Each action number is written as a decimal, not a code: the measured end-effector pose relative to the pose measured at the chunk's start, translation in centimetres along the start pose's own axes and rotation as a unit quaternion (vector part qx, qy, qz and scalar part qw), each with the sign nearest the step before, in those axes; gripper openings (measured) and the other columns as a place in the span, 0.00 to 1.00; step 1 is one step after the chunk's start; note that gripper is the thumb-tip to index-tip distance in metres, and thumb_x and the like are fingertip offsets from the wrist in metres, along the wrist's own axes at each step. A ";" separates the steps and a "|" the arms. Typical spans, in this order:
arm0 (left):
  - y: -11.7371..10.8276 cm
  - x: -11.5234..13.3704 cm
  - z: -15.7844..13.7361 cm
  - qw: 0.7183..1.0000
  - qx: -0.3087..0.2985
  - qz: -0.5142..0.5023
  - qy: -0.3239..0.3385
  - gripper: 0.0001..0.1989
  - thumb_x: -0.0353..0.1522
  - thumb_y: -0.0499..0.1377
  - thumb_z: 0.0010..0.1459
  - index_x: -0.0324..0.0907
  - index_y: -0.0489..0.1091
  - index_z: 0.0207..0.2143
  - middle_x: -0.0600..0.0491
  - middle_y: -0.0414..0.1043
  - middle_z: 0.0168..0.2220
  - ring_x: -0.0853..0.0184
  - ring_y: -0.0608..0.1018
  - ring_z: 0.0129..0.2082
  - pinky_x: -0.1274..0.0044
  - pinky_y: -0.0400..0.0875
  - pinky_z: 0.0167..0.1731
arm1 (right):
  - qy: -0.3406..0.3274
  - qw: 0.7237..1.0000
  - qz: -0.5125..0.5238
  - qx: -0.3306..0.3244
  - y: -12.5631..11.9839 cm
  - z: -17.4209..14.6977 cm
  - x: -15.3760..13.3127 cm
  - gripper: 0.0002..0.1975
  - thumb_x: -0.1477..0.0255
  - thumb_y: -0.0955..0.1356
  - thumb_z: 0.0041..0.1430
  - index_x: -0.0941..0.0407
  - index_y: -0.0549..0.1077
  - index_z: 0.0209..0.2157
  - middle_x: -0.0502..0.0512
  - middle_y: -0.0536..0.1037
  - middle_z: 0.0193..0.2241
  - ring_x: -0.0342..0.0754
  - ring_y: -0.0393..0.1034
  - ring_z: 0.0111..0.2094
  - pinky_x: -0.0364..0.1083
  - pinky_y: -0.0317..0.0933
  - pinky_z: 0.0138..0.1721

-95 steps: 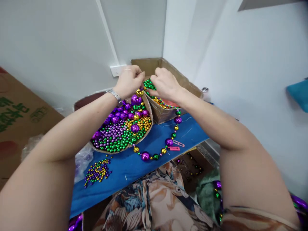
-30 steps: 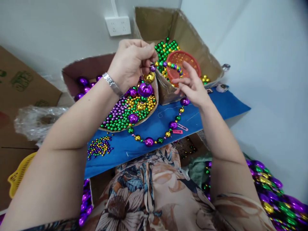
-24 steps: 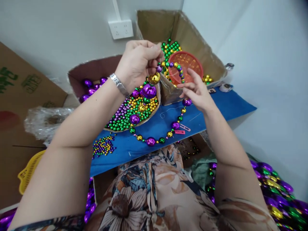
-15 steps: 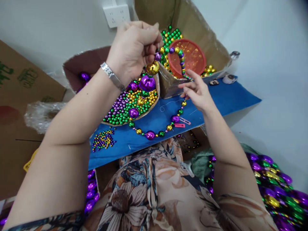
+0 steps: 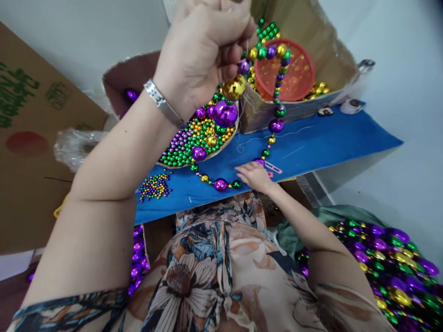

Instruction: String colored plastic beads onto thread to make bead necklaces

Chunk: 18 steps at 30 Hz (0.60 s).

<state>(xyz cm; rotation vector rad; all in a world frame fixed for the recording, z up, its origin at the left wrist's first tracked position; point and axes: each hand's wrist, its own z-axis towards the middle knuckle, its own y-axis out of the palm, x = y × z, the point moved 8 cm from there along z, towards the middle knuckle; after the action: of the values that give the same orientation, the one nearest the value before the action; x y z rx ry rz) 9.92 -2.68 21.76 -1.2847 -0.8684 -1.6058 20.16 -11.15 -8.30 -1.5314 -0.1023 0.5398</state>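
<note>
High in the view, my left hand (image 5: 211, 41), with a silver watch-like band at the wrist, pinches the thin string end of a bead necklace (image 5: 224, 113). Its purple, green and gold beads, large and small, hang in a long loop that reaches the blue tabletop (image 5: 349, 133). Low on that loop, my right hand (image 5: 256, 176) lies over the strand beside a green bead and a purple one. Its fingers stretch to the left, slightly apart. Whether they touch the beads I cannot tell. A pink clip (image 5: 272, 167) lies just behind it.
A carton of loose beads (image 5: 176, 152) stands behind the left arm. Another carton (image 5: 258, 115) holds a red basket (image 5: 304, 60) and more beads. Small beads (image 5: 154, 188) are scattered on the table. Finished-looking strands (image 5: 398, 267) are heaped at lower right.
My left hand has risen, drawing up the necklace. My right hand has dropped from the upper strand to the lower part of the loop. The right side of the loop now hangs straighter.
</note>
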 end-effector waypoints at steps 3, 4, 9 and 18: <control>-0.4 -1.4 -0.6 1.000 -0.006 -0.002 -0.005 0.16 0.25 0.55 0.63 0.37 0.66 0.21 0.55 0.67 0.22 0.78 0.66 0.18 0.82 0.57 0.19 | -0.024 0.996 -0.022 -0.087 3.8 -0.6 -3.5 0.20 0.62 0.59 0.68 0.51 0.71 0.56 0.61 0.77 0.49 0.56 0.70 0.49 0.62 0.55 0.56; -0.5 -2.1 -0.7 1.000 -0.010 -0.004 -0.007 0.16 0.25 0.56 0.63 0.38 0.66 0.21 0.55 0.67 0.22 0.78 0.66 0.18 0.82 0.57 0.19 | -0.030 0.994 -0.024 -0.101 4.6 -0.8 -4.4 0.20 0.61 0.59 0.68 0.50 0.71 0.56 0.61 0.78 0.49 0.56 0.70 0.49 0.64 0.52 0.57; -1.4 -5.5 -1.5 0.999 -0.046 -0.012 -0.014 0.14 0.27 0.57 0.63 0.38 0.67 0.23 0.54 0.71 0.25 0.78 0.67 0.19 0.83 0.61 0.18 | -0.064 0.994 0.010 -0.091 4.8 -1.3 -6.0 0.21 0.62 0.60 0.68 0.53 0.69 0.58 0.61 0.76 0.51 0.57 0.69 0.52 0.66 0.51 0.60; -4.2 -11.9 -3.1 0.995 -0.057 0.076 -0.020 0.12 0.32 0.62 0.60 0.38 0.69 0.24 0.54 0.73 0.24 0.78 0.68 0.19 0.83 0.61 0.19 | -0.053 0.953 0.212 0.211 -11.9 -1.4 -3.1 0.15 0.68 0.61 0.68 0.53 0.73 0.50 0.53 0.80 0.38 0.45 0.75 0.38 0.46 0.69 0.42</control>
<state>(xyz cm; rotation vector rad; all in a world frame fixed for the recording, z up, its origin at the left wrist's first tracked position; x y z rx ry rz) 5.81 -1.48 9.51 -1.4310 -0.6939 -1.5318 21.20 -13.02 3.89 -1.1018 0.2537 0.9212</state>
